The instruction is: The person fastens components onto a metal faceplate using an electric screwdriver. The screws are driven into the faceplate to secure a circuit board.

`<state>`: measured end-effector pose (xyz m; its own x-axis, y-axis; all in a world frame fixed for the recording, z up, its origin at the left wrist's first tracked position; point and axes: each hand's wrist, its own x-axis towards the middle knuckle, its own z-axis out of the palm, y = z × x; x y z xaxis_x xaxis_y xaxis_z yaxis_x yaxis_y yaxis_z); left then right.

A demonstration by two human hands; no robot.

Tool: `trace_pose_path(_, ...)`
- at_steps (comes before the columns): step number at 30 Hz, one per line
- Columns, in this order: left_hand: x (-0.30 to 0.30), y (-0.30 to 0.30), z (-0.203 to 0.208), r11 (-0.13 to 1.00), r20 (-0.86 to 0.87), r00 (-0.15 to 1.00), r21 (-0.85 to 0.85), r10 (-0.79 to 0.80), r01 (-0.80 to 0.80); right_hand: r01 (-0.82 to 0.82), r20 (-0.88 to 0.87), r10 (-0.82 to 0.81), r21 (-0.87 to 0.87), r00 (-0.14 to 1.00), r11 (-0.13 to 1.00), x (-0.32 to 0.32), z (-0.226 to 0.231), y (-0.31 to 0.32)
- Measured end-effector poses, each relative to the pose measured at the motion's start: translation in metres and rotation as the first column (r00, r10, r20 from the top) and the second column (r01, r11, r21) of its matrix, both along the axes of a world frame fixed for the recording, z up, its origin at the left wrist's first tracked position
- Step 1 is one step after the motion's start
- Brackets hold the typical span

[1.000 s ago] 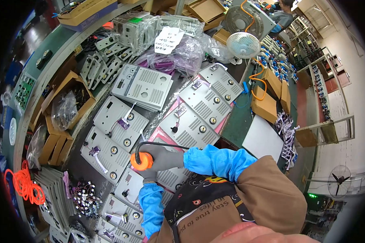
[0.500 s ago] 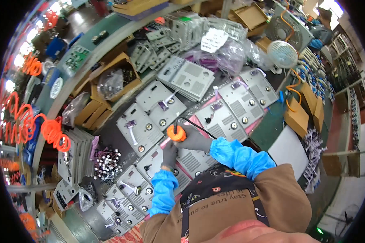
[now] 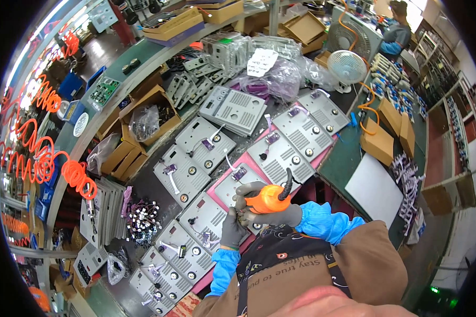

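Note:
My right hand (image 3: 283,215), in a grey glove, is wrapped round an orange electric screwdriver (image 3: 269,199) with a black cord at its rear end. The tool lies tilted, its front end toward my left hand (image 3: 231,230). That gloved hand has its fingers drawn together by the tool's front, and whatever they pinch is hidden. Both hands are over the near part of a grey slotted metal panel (image 3: 227,188), which carries a small purple circuit board (image 3: 239,173) with a white cable. Beside it lies another grey panel (image 3: 202,215) with a round silver part.
Several similar panels lie in rows on a pink mat (image 3: 247,160) and the dark bench. A stack of panels (image 3: 232,108) stands behind, near bagged parts. On the left are a heap of small connectors (image 3: 143,216), open cartons (image 3: 153,116) and an orange coiled hose (image 3: 79,179); a fan (image 3: 347,67) stands back right.
Both hands have moved nearer to me and rightward, uncovering the panel's board. The screwdriver has swung from pointing its rear end at the camera to lying tilted. The view has shifted slightly.

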<state>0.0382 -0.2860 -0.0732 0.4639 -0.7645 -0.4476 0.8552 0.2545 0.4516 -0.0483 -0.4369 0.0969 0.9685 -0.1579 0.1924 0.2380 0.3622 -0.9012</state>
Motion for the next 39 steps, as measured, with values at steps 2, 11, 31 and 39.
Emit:
trace_pose_path(2, 0.001, -0.005, -0.003, 0.998, -0.035, 0.997, -0.011, -0.069, 0.069, 0.034, 0.03, -0.037, 0.08, 0.999, 0.996, -0.01, -0.014, 0.008)
trace_pose_path(11, -0.02, -0.012, -0.007, 0.983, -0.051, 0.994, -0.159, -0.101, 0.092, 0.095, 0.228, -0.095, 0.009, 0.969, 0.995, -0.041, -0.009, 0.012)
trace_pose_path(31, -0.086, -0.004, 0.011, 0.998, -0.016, 0.999, 0.046, 0.052, -0.051, 0.181, -0.071, -0.18, 0.001, 0.981, 0.984, -0.096, 0.044, -0.025)
trace_pose_path(39, -0.084, -0.003, 0.046, 0.987, -0.076, 0.984, 0.013, 0.159, -0.158, 0.239, 0.256, -0.219, -0.05, 0.942, 0.97, -0.089, 0.016, -0.012)
